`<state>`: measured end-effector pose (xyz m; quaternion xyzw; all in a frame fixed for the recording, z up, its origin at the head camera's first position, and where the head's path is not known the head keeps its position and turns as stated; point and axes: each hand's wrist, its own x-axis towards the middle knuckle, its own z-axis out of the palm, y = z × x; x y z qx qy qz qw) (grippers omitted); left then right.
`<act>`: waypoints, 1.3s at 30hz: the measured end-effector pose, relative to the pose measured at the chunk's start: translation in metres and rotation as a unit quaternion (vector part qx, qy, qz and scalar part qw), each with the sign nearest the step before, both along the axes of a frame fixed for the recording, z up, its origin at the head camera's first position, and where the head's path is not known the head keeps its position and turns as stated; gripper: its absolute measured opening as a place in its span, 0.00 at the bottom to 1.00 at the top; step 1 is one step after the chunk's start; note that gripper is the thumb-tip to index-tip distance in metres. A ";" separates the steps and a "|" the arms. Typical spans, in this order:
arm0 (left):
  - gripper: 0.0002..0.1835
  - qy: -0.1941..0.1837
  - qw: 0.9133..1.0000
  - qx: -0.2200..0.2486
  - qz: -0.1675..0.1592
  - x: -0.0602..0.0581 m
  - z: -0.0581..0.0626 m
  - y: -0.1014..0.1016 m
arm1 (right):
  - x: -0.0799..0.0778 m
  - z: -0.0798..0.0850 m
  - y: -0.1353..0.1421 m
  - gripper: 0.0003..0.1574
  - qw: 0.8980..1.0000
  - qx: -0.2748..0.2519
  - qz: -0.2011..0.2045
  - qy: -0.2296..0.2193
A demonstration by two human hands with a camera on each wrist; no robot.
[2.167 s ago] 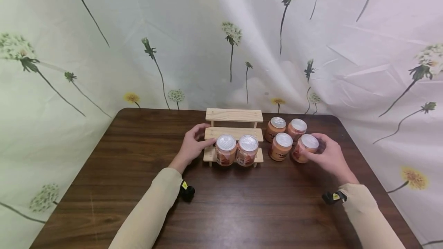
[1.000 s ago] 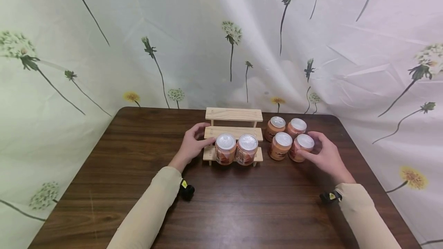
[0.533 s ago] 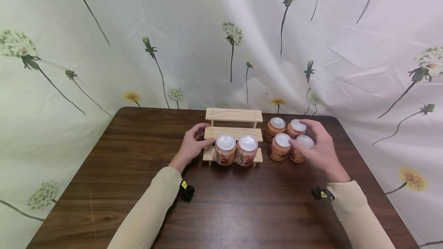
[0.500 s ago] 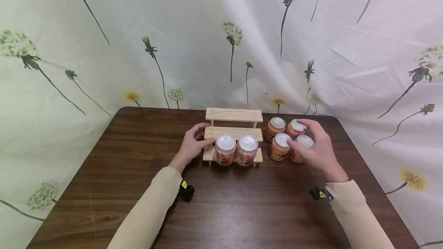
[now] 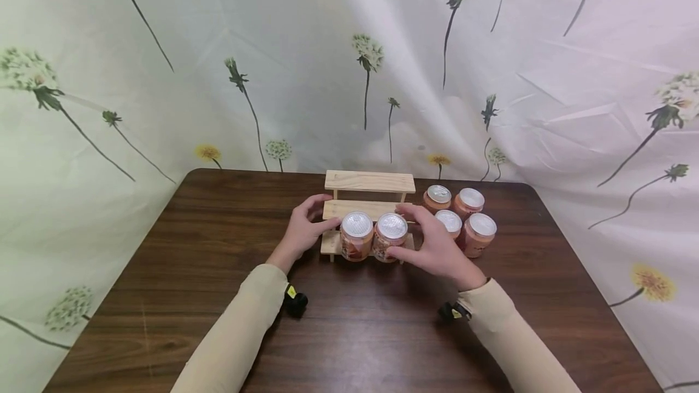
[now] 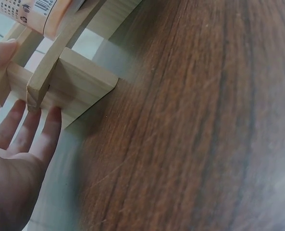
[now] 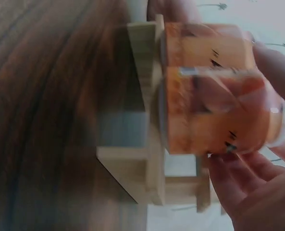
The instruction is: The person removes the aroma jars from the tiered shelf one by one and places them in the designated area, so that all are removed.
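A three-step wooden rack (image 5: 371, 181) stands near the back of the table, and two orange-labelled jars with silver lids, a left jar (image 5: 356, 246) and a right jar (image 5: 383, 248), stand side by side on its lowest step. My left hand (image 5: 302, 229) holds the rack's left end, thumb near the left jar; in the left wrist view, fingertips (image 6: 53, 115) touch the wood at the end. The right hand (image 5: 437, 250) has thumb and fingers around the right jar, which the right wrist view shows blurred, with fingers (image 7: 243, 178) against its side.
Right of the rack, several more such jars stand in a cluster, among them a front right jar (image 5: 476, 238) and a back right jar (image 5: 468, 202). The dark wooden table (image 5: 360, 332) meets a flower-printed curtain (image 5: 306, 65) behind.
My right hand has first nudged the front right jar left against its neighbours, let go, then moved left to the right jar on the rack. The left hand stays at the rack.
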<state>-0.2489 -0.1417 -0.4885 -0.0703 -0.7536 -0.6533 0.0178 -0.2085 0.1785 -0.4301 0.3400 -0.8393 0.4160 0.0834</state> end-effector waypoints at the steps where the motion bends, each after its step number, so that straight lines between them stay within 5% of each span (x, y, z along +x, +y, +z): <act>1: 0.30 0.000 1.000 0.001 0.001 0.000 0.000 0.000 | 0.000 -0.002 -0.003 0.53 1.000 0.005 0.001 0.001; 6: 0.30 -0.001 1.000 0.006 0.001 0.002 0.001 0.001 | 0.001 -0.011 -0.011 0.51 1.000 0.000 -0.016 0.001; 20: 0.30 0.000 1.000 0.010 0.002 0.002 0.000 0.001 | 0.010 -0.018 -0.012 0.47 0.991 -0.092 -0.034 -0.089; 39: 0.31 -0.003 1.000 0.010 0.000 0.002 0.003 0.002 | 0.047 -0.013 0.036 0.50 0.989 -0.096 -0.080 -0.080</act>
